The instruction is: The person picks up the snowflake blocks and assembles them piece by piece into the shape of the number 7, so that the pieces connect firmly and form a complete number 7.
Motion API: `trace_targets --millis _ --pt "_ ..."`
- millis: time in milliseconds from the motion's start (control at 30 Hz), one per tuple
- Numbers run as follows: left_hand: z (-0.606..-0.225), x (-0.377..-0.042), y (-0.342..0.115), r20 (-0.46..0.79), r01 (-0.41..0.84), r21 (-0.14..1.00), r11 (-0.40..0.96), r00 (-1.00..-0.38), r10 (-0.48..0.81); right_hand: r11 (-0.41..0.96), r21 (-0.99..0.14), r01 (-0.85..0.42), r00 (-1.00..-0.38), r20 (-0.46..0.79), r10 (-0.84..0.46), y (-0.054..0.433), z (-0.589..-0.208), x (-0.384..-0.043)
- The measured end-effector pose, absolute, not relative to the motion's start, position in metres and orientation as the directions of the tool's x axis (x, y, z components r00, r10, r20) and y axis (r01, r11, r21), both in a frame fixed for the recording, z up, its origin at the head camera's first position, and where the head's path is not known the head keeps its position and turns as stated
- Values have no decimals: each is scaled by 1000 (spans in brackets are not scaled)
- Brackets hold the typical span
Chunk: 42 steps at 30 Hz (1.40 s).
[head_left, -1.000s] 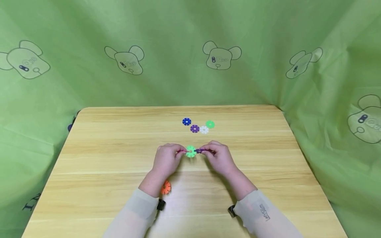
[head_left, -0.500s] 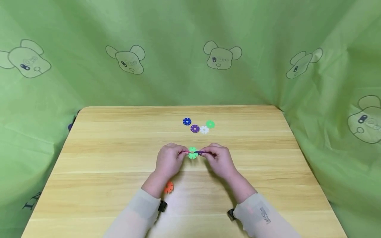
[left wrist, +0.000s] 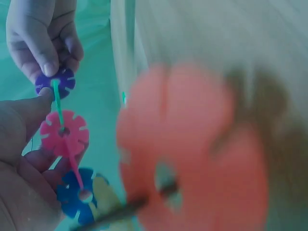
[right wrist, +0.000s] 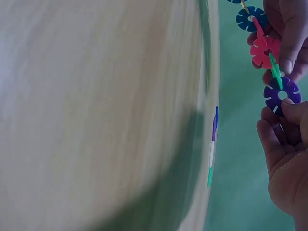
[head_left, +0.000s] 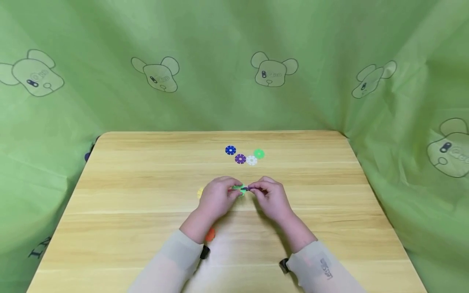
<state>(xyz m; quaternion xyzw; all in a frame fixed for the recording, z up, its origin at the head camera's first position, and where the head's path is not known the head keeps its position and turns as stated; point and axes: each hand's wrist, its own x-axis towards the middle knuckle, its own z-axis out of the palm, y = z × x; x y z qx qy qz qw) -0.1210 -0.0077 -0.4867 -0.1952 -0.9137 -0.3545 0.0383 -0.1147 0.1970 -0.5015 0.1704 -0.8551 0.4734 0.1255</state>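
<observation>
A chain of notched plastic discs, slotted together, hangs between the two hands. My right hand [head_left: 270, 196] pinches the purple disc [right wrist: 273, 94] at one end between thumb and fingers. Beside it, my left hand [head_left: 218, 197] grips the green disc [head_left: 242, 189], its fingertips close to the joint with the purple one. In the right wrist view the green disc stands edge-on between purple and pink. Below the left hand the pink disc [left wrist: 57, 130], a blue disc [left wrist: 70, 197] and a yellow disc [left wrist: 105, 192] trail off. An orange disc [left wrist: 192, 115] looms large and blurred near the left wrist camera.
Toward the back of the wooden table [head_left: 139, 162] lie loose discs: blue [head_left: 230, 147], purple [head_left: 237, 158], white [head_left: 248, 160] and green [head_left: 259, 150]. A green curtain [head_left: 212, 106] with printed bear heads surrounds the table's back and sides.
My left hand has slid right from the pink disc onto the green one, closer to the right hand. The yellow disc now shows beside the left hand; the orange one shifted right.
</observation>
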Motion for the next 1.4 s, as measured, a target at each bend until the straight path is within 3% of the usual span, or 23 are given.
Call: trace_targets --millis 200,367,767,1133,1400 --pt "-488 -122 -5 257 432 604 670 -901 350 476 -774 -417 -908 376 -184 192 -505 -115" --pt "-491 -123 -9 249 437 572 694 -899 360 461 -820 -339 -940 273 -206 201 -503 -120" --pt "-496 -125 -16 186 361 610 705 -930 316 622 -759 -195 -954 292 58 234 -507 -183" --pt "-499 -124 -11 177 377 621 687 -922 345 746 -663 59 -995 25 102 241 -525 -221" --pt "-502 -125 -17 208 381 612 693 -923 324 813 -572 113 -993 -96 70 232 -538 -242"
